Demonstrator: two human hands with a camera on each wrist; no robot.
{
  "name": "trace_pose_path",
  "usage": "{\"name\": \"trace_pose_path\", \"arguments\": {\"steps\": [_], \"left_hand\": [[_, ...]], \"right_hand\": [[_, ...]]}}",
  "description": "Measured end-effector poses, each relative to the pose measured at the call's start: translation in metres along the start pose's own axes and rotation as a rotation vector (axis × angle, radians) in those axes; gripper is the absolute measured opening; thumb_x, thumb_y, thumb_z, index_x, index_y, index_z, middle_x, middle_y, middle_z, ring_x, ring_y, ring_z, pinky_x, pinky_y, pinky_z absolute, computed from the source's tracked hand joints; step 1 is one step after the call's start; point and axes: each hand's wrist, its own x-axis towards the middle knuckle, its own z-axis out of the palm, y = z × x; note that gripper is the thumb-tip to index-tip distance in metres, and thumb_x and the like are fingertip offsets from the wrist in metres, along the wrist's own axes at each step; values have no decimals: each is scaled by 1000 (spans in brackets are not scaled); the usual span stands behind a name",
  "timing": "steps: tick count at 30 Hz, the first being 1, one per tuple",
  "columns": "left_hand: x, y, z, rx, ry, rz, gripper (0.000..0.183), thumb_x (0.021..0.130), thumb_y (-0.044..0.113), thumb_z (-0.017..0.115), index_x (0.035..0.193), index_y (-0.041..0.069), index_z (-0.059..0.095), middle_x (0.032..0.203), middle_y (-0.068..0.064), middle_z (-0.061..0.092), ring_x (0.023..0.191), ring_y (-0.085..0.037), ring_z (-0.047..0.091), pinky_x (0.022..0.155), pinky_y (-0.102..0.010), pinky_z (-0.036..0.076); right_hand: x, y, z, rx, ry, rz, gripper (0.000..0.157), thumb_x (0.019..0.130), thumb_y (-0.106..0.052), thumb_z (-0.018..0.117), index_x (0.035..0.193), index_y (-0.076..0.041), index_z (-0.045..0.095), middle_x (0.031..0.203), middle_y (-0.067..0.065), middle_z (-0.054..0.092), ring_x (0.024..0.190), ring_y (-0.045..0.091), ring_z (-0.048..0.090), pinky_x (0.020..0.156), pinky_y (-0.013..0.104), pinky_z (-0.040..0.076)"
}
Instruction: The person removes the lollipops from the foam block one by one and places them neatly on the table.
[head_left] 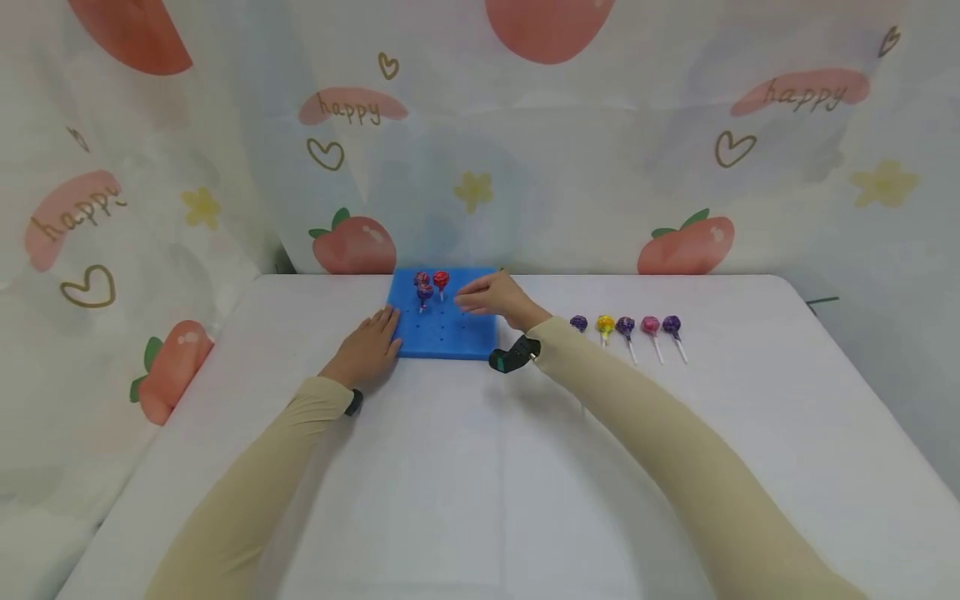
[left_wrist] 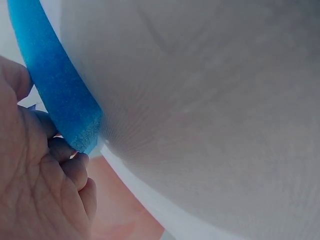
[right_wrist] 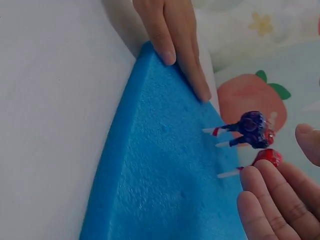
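A blue foam board point(head_left: 450, 346) with small holes lies on the table, and three lollipops stand in it toward the back left. One is a red lollipop point(head_left: 441, 278); a purple lollipop point(head_left: 425, 292) is in front of another darker red one. My left hand point(head_left: 365, 348) rests along the board's left edge; in the left wrist view its fingers point(left_wrist: 75, 170) touch the foam's side. Above the board's right half, my right hand point(head_left: 501, 298) reaches left, close to the red lollipop. Its fingers point(right_wrist: 280, 210) are extended with the thumb apart, and nothing shows between them.
Right of the board, several lollipops lie in a row on the white table point(head_left: 450, 483), among them a yellow lollipop point(head_left: 605, 325) and a pink lollipop point(head_left: 651, 326). My right forearm crosses in front of the row's left end. A printed curtain point(head_left: 555, 167) hangs behind the table.
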Motion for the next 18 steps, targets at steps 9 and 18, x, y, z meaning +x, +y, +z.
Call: {"name": "trace_pose_path", "arguments": {"steps": [9, 18], "left_hand": [[0, -1, 0, 10, -11, -12, 60, 102, 31, 32, 149, -2, 14, 157, -20, 13, 146, -34, 13, 119, -46, 16], [2, -1, 1, 28, -14, -11, 61, 102, 32, 32, 149, -2, 14, 157, -19, 14, 146, -33, 14, 119, -46, 17]], "right_hand": [[27, 8, 39, 130, 94, -16, 36, 87, -14, 67, 117, 5, 63, 118, 21, 65, 109, 29, 64, 94, 34, 52], [39, 13, 61, 165, 161, -18, 36, 84, -10, 70, 115, 4, 64, 120, 20, 64, 110, 28, 64, 92, 33, 52]]}}
